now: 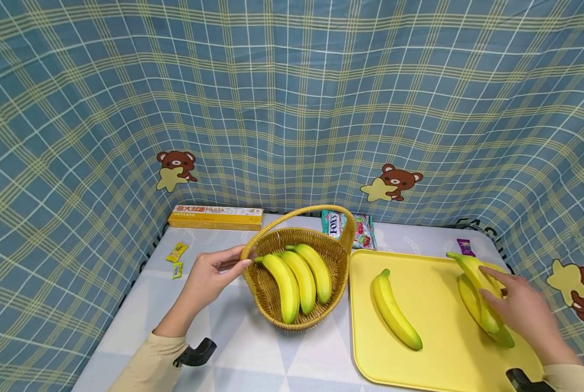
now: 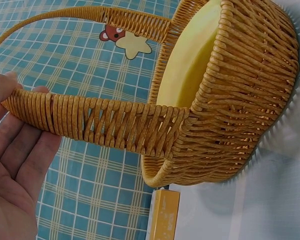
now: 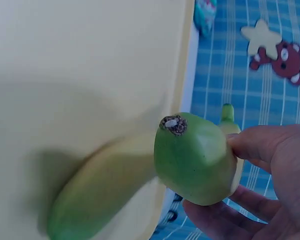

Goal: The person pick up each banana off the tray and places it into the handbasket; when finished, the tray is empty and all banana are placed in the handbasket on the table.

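My left hand [image 1: 212,280] pinches the handle of a woven basket [image 1: 272,321] between thumb and fingers, at the handle's left side. The left wrist view shows the handle [image 2: 100,122] between thumb and fingers. Three yellow bananas [image 1: 300,280] lie side by side in the basket. Over the right part of a yellow tray [image 1: 434,283], my right hand [image 1: 522,307] grips a banana [image 1: 475,277], its green end [image 3: 195,160] facing the right wrist camera. Beneath it another banana [image 3: 105,190] lies on the tray, partly hidden. A further banana [image 1: 395,313] rests on the tray's left half.
A pasta box [image 1: 216,219] and a Fox's candy bag [image 1: 363,231] stand behind the basket along the checked cloth [image 1: 297,136]. Two small yellow wrapped candies [image 1: 176,252] lie at the left. A purple candy [image 1: 466,246] sits behind the tray.
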`<action>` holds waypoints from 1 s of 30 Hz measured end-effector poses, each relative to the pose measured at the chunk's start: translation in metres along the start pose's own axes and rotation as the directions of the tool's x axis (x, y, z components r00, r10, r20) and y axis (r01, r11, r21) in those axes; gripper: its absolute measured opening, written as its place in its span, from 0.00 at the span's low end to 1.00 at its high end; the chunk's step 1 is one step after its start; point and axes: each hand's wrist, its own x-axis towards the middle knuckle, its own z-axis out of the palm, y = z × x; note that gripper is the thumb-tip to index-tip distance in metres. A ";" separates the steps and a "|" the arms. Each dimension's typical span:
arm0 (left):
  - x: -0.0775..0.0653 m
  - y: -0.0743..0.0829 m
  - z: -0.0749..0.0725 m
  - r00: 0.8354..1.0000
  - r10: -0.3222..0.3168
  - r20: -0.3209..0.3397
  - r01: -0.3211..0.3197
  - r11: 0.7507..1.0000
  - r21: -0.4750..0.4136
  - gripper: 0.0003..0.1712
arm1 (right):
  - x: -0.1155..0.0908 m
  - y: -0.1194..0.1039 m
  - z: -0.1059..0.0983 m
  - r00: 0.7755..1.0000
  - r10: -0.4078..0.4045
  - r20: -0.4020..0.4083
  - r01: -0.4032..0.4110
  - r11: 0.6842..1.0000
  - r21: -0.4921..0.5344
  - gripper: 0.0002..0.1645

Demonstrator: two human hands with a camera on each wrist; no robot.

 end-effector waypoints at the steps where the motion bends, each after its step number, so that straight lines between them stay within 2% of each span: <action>1: 0.000 0.000 0.000 1.000 0.003 0.003 -0.003 1.000 -0.004 0.19 | 0.000 -0.005 0.001 1.000 -0.009 0.005 0.009 1.000 0.007 0.37; 5: 0.000 -0.001 0.000 1.000 0.005 0.009 -0.005 1.000 -0.012 0.20 | -0.001 -0.028 0.003 0.998 -0.056 0.009 0.056 0.998 0.036 0.36; 10: 0.000 -0.002 0.000 1.000 0.002 0.006 -0.002 1.000 -0.007 0.20 | -0.005 -0.065 0.004 0.992 -0.124 -0.033 0.126 0.990 0.057 0.34; 17: 0.000 -0.001 -0.001 1.000 -0.004 0.007 0.004 1.000 -0.011 0.20 | -0.007 -0.111 0.005 0.983 -0.183 -0.020 0.184 0.979 0.090 0.33; 30: -0.001 0.000 -0.001 1.000 -0.007 0.008 0.007 1.000 -0.007 0.20 | -0.001 -0.178 0.013 0.972 -0.235 0.004 0.232 0.965 0.125 0.32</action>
